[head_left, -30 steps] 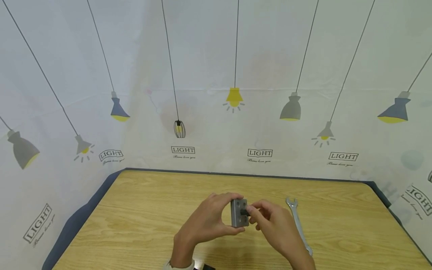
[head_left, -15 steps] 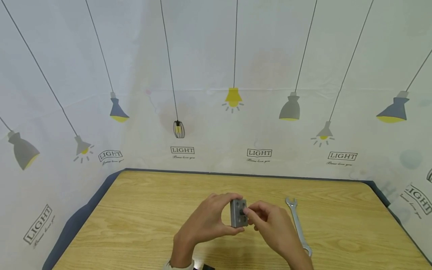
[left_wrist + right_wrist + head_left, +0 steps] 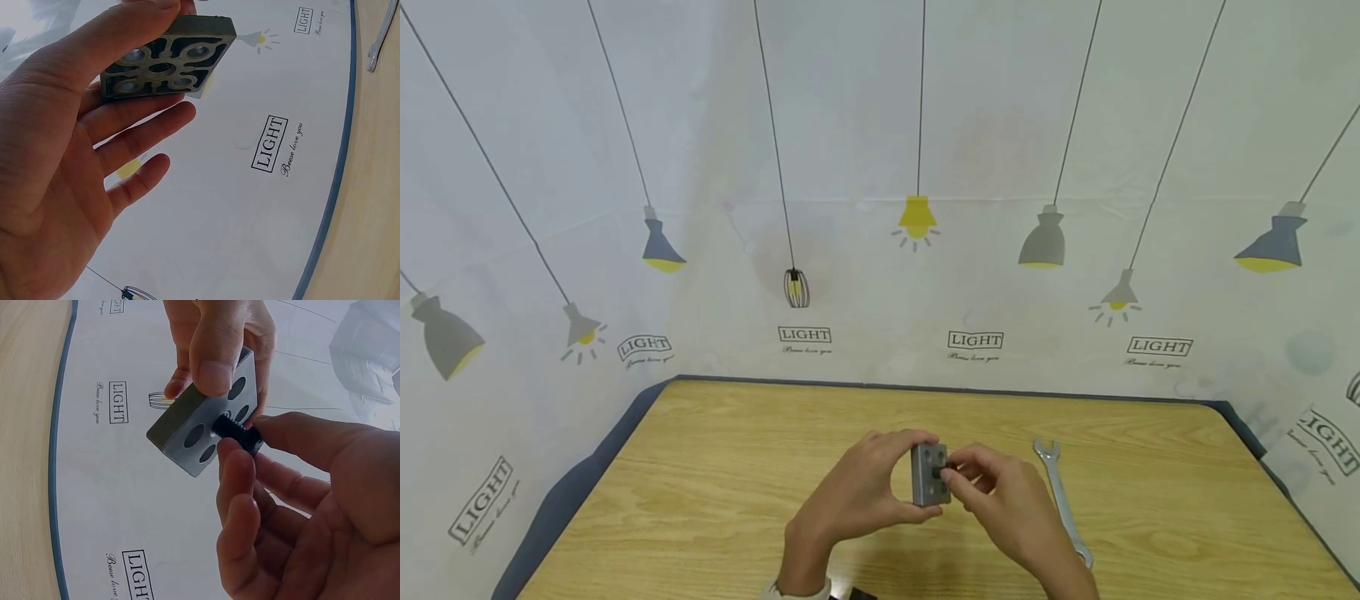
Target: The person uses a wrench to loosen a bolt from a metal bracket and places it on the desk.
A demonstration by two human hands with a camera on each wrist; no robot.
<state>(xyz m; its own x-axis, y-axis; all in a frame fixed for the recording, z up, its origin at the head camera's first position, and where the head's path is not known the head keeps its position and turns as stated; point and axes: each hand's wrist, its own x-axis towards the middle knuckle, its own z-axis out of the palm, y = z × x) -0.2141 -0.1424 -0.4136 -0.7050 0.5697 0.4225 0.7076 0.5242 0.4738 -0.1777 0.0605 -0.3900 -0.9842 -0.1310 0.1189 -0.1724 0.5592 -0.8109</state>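
Note:
My left hand holds a square grey metal plate by its edges, thumb on one side and fingers on the other, above the table. The left wrist view shows the back of the plate, ribbed, with a round hole in the middle and one near each corner. A black threaded bolt stands in the centre hole of the flat face, part of its thread showing. My right hand pinches the bolt's head between thumb and fingertips.
An open-ended wrench lies on the wooden table, just right of my right hand. Behind the table hangs a white backdrop printed with lamps. A small black object shows at the bottom edge by the left sleeve.
My right fingers have shifted their hold around the bolt's head, turning slightly at the plate. The left hand and plate stay almost in place; the wrench has not moved.

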